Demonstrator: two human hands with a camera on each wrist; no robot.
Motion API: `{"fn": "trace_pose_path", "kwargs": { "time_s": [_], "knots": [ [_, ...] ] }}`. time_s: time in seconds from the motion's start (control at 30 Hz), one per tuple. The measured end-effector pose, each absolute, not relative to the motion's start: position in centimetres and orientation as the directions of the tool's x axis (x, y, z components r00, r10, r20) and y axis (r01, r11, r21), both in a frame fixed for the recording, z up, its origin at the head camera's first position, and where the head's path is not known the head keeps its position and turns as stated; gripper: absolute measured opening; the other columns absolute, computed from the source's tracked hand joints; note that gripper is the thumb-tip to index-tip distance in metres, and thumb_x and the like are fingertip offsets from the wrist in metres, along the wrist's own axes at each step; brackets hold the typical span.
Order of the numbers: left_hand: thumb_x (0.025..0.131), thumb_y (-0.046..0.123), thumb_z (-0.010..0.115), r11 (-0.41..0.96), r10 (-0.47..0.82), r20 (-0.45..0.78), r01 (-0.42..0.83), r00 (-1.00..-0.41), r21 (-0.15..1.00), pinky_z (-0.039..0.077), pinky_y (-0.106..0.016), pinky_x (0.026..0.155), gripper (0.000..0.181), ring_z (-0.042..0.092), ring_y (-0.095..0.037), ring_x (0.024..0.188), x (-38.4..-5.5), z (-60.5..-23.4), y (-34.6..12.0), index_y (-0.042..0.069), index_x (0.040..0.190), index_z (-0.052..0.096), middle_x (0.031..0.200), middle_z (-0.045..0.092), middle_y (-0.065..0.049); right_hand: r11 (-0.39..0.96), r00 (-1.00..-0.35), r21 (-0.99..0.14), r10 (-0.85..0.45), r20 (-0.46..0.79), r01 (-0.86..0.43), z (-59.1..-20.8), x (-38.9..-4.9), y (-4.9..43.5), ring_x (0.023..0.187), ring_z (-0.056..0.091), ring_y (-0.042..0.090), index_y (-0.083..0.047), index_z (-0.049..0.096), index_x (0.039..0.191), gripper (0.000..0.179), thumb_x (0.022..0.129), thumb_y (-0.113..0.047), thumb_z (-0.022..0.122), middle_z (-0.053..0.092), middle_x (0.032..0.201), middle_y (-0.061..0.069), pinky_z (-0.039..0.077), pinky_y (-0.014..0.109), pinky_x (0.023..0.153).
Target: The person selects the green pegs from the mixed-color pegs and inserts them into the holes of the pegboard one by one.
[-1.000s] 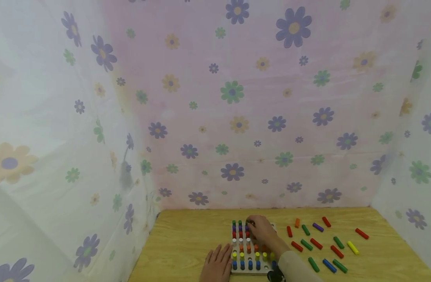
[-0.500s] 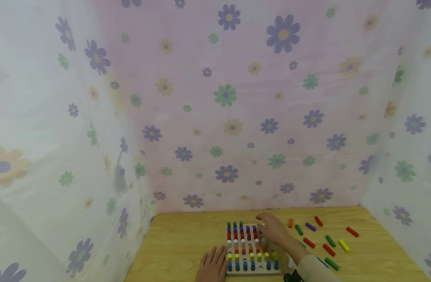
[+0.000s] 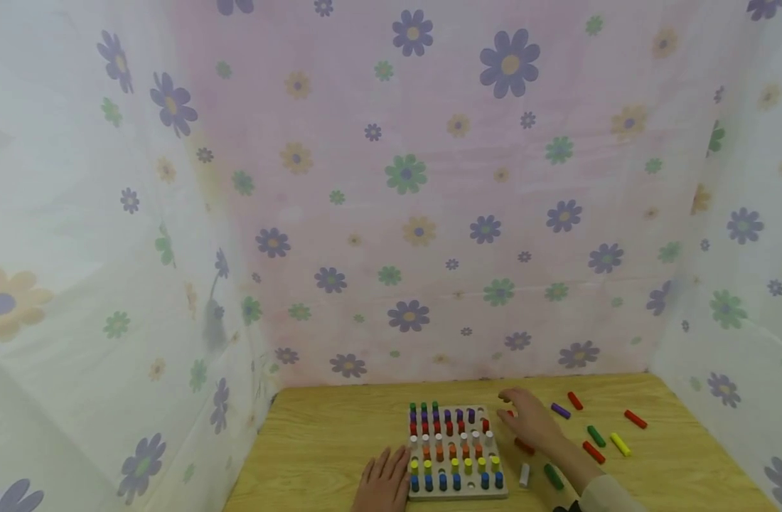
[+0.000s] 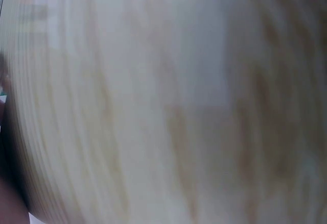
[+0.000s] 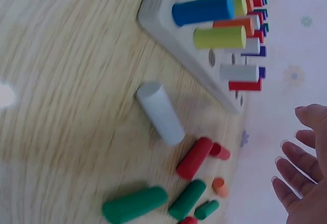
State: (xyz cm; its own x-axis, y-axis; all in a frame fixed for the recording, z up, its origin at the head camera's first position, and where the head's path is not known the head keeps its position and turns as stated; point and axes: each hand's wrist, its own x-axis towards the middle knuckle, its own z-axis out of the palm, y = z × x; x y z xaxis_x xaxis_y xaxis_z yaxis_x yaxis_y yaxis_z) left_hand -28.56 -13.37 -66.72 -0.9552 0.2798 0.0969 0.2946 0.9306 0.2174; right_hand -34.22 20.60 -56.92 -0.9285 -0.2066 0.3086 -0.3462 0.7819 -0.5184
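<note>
A pale pegboard (image 3: 458, 497) stands on the wooden table with rows of upright green, purple, red, white, orange, yellow and blue pegs. My left hand (image 3: 383, 482) lies flat, fingers straight, at the board's left edge. To the right of the board, my right hand (image 3: 533, 421) hovers above loose pegs, partly hiding them. In the right wrist view its fingers (image 5: 294, 175) are spread, with nothing held. Near the board's right side lie a white peg (image 5: 161, 113) and a dark red peg (image 3: 524, 446). A green peg (image 3: 554, 476) lies below that hand.
More loose pegs are scattered farther right, among them a purple peg (image 3: 560, 410), a yellow peg (image 3: 620, 444) and a red peg (image 3: 635, 419). Flowered cloth (image 3: 416, 270) walls in the table at the back and both sides. The left wrist view is a blur of wood grain.
My right hand has left the board's far rows and moved right, over the loose pegs, its fingers opening. My left hand stays beside the board. The head view has shifted slightly.
</note>
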Motion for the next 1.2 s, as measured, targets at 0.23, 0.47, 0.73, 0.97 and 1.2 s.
{"fn": "trace_pose_path", "kwargs": {
  "time_s": [0.23,0.47,0.73,0.97,1.2],
  "knots": [
    [0.111,0.051,0.026,0.934,0.281,0.095,0.295,-0.955,0.204,0.035,-0.056,0.116,0.056,0.043,-0.028,0.144,-28.7,-66.7,-13.3,0.024,0.154,0.05,0.156,0.049,0.008,0.8,-0.955,-0.533,-0.163,0.249,-0.275,-57.1,-33.9,22.8,0.108,0.065,0.037,0.002,0.067,0.124,0.034,0.094,-0.015,0.074,0.066,0.124,0.018,0.057,0.052,0.087],
    [0.111,0.055,0.021,0.939,0.274,0.08,0.284,-0.958,0.193,0.034,-0.055,0.117,0.06,0.042,-0.027,0.145,-28.9,-67.3,-13.2,0.026,0.155,0.049,0.157,0.048,0.009,0.816,-0.958,-0.518,-0.142,0.248,-0.255,-57.8,-33.5,25.1,0.104,0.065,0.04,0.007,0.065,0.123,0.037,0.094,-0.014,0.074,0.067,0.116,0.021,0.058,0.053,0.083],
    [0.109,0.058,0.015,0.944,0.258,0.075,0.267,-0.963,0.193,0.033,-0.054,0.118,0.066,0.043,-0.026,0.145,-29.0,-67.3,-13.3,0.026,0.154,0.05,0.156,0.049,0.008,0.819,-0.967,-0.533,-0.097,0.236,-0.212,-58.6,-32.8,26.6,0.099,0.066,0.039,0.008,0.066,0.12,0.037,0.093,-0.014,0.075,0.067,0.111,0.021,0.059,0.052,0.08],
    [0.11,0.057,0.017,0.942,0.263,0.084,0.275,-0.961,0.191,0.034,-0.055,0.118,0.064,0.043,-0.026,0.145,-29.0,-67.0,-13.4,0.026,0.155,0.049,0.156,0.049,0.008,0.838,-0.986,-0.533,-0.034,0.164,-0.118,-58.7,-32.9,27.1,0.098,0.067,0.038,0.01,0.065,0.121,0.039,0.093,-0.014,0.074,0.068,0.11,0.021,0.058,0.053,0.08],
    [0.109,0.059,0.014,0.938,0.279,0.075,0.288,-0.957,0.19,0.034,-0.055,0.117,0.066,0.043,-0.026,0.145,-29.0,-67.0,-13.4,0.026,0.155,0.048,0.157,0.048,0.009,0.824,-0.99,-0.566,0.046,0.137,-0.04,-59.7,-33.5,27.4,0.086,0.068,0.032,0.011,0.067,0.114,0.036,0.09,-0.013,0.075,0.071,0.1,0.018,0.059,0.048,0.071]
  ]
}}
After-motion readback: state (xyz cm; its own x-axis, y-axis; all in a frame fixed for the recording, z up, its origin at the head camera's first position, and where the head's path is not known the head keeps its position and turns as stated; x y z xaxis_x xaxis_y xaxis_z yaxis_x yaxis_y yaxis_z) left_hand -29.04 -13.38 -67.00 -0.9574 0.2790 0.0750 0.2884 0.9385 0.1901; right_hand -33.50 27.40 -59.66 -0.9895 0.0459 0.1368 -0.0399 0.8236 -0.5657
